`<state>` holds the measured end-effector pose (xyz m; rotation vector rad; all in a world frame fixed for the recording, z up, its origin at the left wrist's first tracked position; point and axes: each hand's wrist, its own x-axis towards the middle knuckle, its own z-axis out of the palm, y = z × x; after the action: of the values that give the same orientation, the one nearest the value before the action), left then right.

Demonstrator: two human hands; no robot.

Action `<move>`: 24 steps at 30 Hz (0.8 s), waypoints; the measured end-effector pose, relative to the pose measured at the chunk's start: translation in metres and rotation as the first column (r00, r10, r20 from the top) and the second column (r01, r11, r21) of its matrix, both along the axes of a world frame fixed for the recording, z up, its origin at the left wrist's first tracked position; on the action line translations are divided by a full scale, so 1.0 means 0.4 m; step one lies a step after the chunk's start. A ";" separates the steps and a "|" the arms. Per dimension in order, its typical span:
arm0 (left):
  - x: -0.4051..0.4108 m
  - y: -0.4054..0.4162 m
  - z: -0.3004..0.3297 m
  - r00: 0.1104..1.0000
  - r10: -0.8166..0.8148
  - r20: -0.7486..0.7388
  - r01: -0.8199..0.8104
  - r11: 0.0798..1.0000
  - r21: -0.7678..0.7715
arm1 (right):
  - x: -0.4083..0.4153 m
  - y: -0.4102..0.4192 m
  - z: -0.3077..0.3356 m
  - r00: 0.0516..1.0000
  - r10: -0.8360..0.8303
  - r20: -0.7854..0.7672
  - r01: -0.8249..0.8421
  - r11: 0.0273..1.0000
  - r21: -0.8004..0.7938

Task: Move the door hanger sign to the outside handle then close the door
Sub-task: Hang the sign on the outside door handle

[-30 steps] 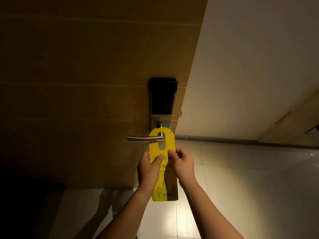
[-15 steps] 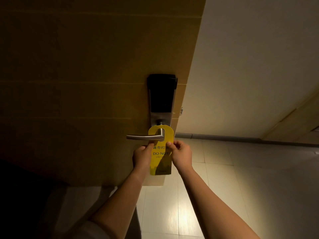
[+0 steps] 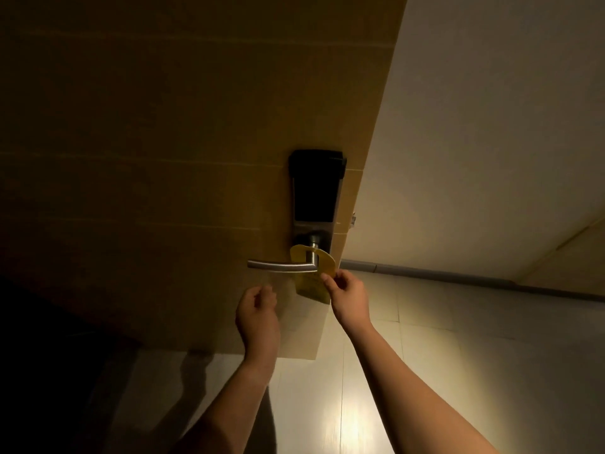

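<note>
Since a moment ago the left hand (image 3: 258,314) has let go of the sign (image 3: 312,276) and dropped back below the handle (image 3: 282,265), where it now hangs apart from the sign with its fingers loosely curled on nothing. Only the right hand (image 3: 348,298) keeps contact, its thumb and forefinger pinching the sign's right edge just under the rounded top. That yellow sign hangs on the metal lever, its hook looped around the neck of the handle close to the lock plate (image 3: 316,191), with the lower part lying against the door (image 3: 163,158) behind the lever. Its print is too dim to read. The door stands open, its edge toward a pale wall (image 3: 491,142) and a tiled floor (image 3: 442,371).
</note>
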<state>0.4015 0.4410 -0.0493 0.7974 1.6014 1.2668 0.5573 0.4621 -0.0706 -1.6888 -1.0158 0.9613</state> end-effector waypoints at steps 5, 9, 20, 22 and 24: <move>0.061 -0.081 0.076 0.943 -0.062 -0.328 0.148 0.958 0.245 | 0.063 0.002 0.015 0.995 -0.034 -0.093 0.028 0.998 -0.062; 0.125 -0.032 0.122 0.685 -0.027 -0.728 0.349 0.890 0.295 | 0.120 0.055 0.129 0.990 -0.089 -0.112 0.103 0.987 0.122; 0.174 0.032 0.122 0.358 -0.238 -0.903 0.365 0.926 -0.099 | 0.119 0.180 0.299 0.951 0.310 0.021 -0.300 0.900 0.316; 0.180 0.022 0.128 0.375 -0.241 -0.895 0.345 0.933 -0.107 | 0.130 0.178 0.296 0.942 0.334 0.022 -0.324 0.893 0.313; 0.183 0.015 0.136 0.323 -0.244 -0.914 0.351 0.928 -0.124 | 0.136 0.174 0.295 0.937 0.349 0.024 -0.339 0.892 0.299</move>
<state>0.4747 0.4470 0.0053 2.0438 2.0681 0.5540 0.6117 0.5317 0.0475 -1.2624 -1.3971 0.9937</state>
